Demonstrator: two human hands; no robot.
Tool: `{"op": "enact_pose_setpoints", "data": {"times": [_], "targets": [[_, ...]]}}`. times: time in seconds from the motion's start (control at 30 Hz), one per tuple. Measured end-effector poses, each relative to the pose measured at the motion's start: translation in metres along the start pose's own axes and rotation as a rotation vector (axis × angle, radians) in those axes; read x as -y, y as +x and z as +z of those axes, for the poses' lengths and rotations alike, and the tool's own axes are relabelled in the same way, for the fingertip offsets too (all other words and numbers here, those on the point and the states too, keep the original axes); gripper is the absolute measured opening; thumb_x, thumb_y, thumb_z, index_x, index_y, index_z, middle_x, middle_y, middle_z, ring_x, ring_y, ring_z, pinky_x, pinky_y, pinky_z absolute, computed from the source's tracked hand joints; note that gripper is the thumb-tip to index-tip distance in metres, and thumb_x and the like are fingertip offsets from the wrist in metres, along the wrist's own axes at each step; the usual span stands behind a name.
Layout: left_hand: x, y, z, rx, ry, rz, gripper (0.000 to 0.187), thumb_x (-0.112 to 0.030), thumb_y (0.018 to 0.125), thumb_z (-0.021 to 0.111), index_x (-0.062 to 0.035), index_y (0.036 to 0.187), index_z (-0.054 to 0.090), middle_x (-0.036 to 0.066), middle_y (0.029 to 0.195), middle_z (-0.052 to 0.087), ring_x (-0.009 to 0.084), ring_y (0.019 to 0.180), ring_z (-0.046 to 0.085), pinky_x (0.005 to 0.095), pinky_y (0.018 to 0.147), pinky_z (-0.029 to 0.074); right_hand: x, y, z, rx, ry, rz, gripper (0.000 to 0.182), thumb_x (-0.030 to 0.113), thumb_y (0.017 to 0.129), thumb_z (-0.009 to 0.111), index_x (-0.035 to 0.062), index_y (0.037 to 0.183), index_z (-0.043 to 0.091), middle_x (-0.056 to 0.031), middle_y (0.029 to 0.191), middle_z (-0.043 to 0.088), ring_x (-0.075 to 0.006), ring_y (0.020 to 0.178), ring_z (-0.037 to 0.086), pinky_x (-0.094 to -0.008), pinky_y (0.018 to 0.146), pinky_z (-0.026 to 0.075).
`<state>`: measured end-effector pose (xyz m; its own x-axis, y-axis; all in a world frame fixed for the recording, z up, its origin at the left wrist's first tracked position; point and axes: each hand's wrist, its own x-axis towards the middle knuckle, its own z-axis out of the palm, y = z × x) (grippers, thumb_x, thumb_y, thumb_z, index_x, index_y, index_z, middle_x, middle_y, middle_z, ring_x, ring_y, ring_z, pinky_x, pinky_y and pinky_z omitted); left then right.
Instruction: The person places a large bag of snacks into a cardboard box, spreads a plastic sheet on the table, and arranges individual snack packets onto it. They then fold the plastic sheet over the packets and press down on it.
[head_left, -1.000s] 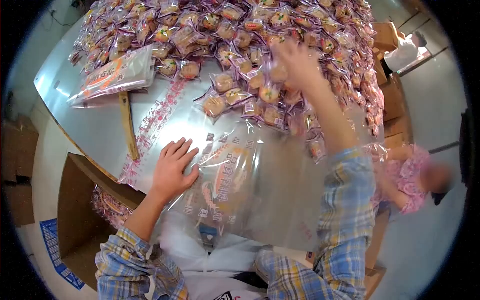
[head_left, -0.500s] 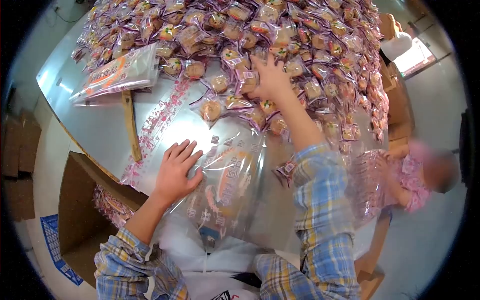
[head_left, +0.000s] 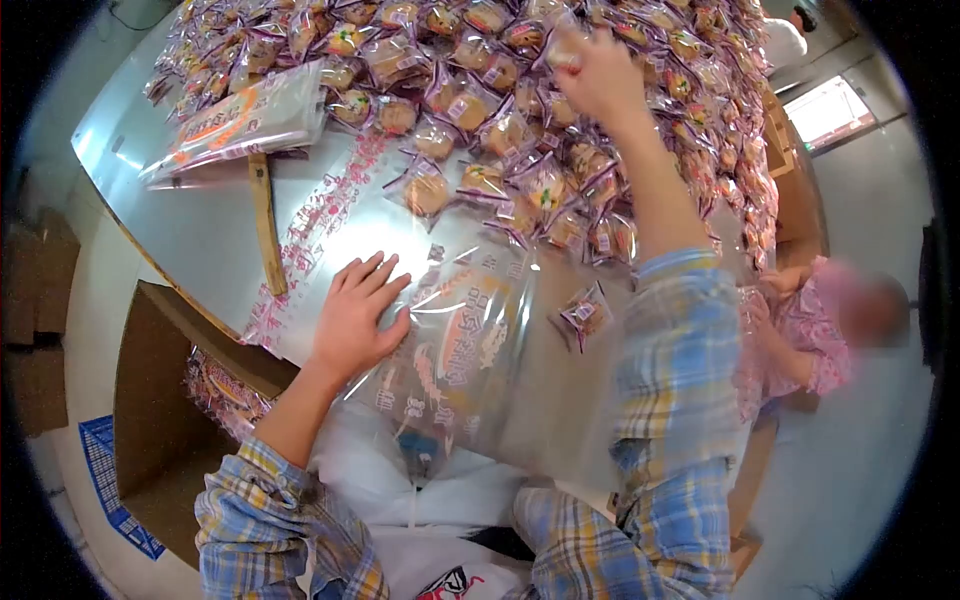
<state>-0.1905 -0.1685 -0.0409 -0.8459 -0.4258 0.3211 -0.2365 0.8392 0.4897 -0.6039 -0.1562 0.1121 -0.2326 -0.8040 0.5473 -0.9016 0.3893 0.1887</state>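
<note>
My left hand [head_left: 358,318] lies open on the metal table, fingers spread, at the left edge of a clear printed plastic bag [head_left: 455,345]. The bag is flat in front of my body and nothing shows inside it. My right hand [head_left: 608,88] is over the big heap of wrapped pastries [head_left: 480,105], somewhat blurred. Its fingers are closed on one wrapped pastry [head_left: 566,48] at the far side of the hand. A single wrapped pastry [head_left: 582,318] lies apart from the heap, right of the bag.
A stack of printed plastic bags [head_left: 240,125] lies at the left with a wooden stick [head_left: 264,230] by it. An open cardboard box [head_left: 160,400] with filled packs stands below the table's left edge. At the right a person in a pink sleeve [head_left: 822,335] works at the table.
My right hand has moved right and farther away over the heap, and now grips a wrapped pastry. Pastries near its former place have shifted. My left hand stays almost where it was.
</note>
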Motion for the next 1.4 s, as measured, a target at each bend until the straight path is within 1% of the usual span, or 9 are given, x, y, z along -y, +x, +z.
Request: {"op": "enact_pose_setpoints", "data": {"times": [0.17,0.3,0.47,0.53,0.93,1.1,1.23,1.33,1.4], "targets": [[-0.001,0.0,0.001,0.004,-0.002,0.001,0.037,-0.021,0.087,0.069,-0.0066,0.121,0.071,0.013,0.141,0.063,0.0323,0.137,0.052,0.0492,0.118,0.036,-0.025,-0.028,-0.065,-0.08,0.205,-0.039,0.067,0.037,0.078,0.078,0.0209,0.14,0.058,-0.0194,0.124,0.062,-0.0401,0.109,0.065,-0.0501,0.091,0.057],[0.002,-0.001,0.001,-0.016,0.005,0.011,0.037,-0.021,0.087,0.069,-0.0059,0.12,0.071,0.014,0.141,0.063,0.033,0.137,0.052,0.0497,0.118,0.036,-0.004,-0.158,-0.1,0.307,0.64,0.122,0.079,0.038,0.07,0.087,0.0153,0.139,0.057,-0.0166,0.13,0.06,-0.0383,0.119,0.062,-0.0454,0.097,0.054],[0.002,-0.002,0.004,-0.034,0.016,0.029,0.036,-0.02,0.087,0.069,-0.0053,0.12,0.071,0.015,0.14,0.063,0.0335,0.136,0.053,0.0498,0.117,0.036,0.042,-0.299,-0.09,0.538,0.372,0.245,0.086,0.038,0.07,0.09,0.0091,0.141,0.052,-0.0184,0.139,0.055,-0.0395,0.131,0.053,-0.0483,0.105,0.049],[0.002,-0.001,0.005,-0.041,0.004,0.022,0.037,-0.02,0.087,0.069,-0.0054,0.12,0.071,0.015,0.14,0.063,0.0333,0.136,0.053,0.0495,0.117,0.036,0.043,-0.315,-0.082,0.351,0.278,0.307,0.088,0.034,0.067,0.089,0.0149,0.144,0.05,-0.0152,0.144,0.051,-0.04,0.131,0.053,-0.0507,0.101,0.051],[0.002,-0.002,0.004,-0.035,0.002,0.036,0.042,-0.021,0.085,0.072,-0.0058,0.124,0.07,0.015,0.141,0.063,0.0328,0.137,0.053,0.0497,0.118,0.034,-0.048,-0.252,-0.045,0.449,0.095,0.301,0.09,0.022,0.068,0.085,0.0205,0.149,0.045,-0.0165,0.125,0.056,-0.0411,0.107,0.064,-0.0505,0.087,0.055],[-0.001,-0.003,-0.004,-0.026,-0.1,0.034,0.066,-0.024,0.082,0.077,-0.009,0.143,0.058,0.014,0.139,0.064,0.0298,0.135,0.055,0.0493,0.119,0.034,-0.038,-0.243,-0.047,0.516,0.066,0.364,0.094,0.022,0.068,0.085,0.0221,0.151,0.042,-0.017,0.127,0.056,-0.0412,0.106,0.065,-0.0509,0.087,0.055],[0.009,-0.004,-0.008,0.099,-0.38,-0.112,0.085,-0.026,0.076,0.085,-0.0125,0.152,0.05,0.014,0.138,0.064,0.0269,0.132,0.057,0.049,0.119,0.033,-0.048,-0.263,-0.088,0.171,0.22,0.209,0.083,0.021,0.073,0.082,0.0225,0.149,0.048,-0.0178,0.133,0.054,-0.0414,0.115,0.062,-0.0494,0.09,0.055],[0.008,0.0,-0.023,0.214,-0.371,-0.134,0.088,-0.024,0.074,0.088,-0.0162,0.153,0.05,0.012,0.138,0.063,0.0284,0.128,0.059,0.0505,0.116,0.035,-0.019,-0.302,-0.146,0.357,0.632,0.384,0.083,0.016,0.072,0.077,0.0233,0.15,0.049,-0.0181,0.143,0.053,-0.037,0.119,0.062,-0.0464,0.09,0.058],[-0.018,0.002,-0.043,0.124,-0.047,0.085,0.074,-0.02,0.079,0.084,-0.0153,0.147,0.056,0.011,0.133,0.064,0.0308,0.126,0.057,0.0519,0.109,0.041,-0.006,-0.358,-0.161,0.595,0.575,0.094,0.084,0.015,0.071,0.077,0.0243,0.149,0.049,-0.0162,0.149,0.049,-0.0368,0.119,0.062,-0.0454,0.09,0.059]]}}
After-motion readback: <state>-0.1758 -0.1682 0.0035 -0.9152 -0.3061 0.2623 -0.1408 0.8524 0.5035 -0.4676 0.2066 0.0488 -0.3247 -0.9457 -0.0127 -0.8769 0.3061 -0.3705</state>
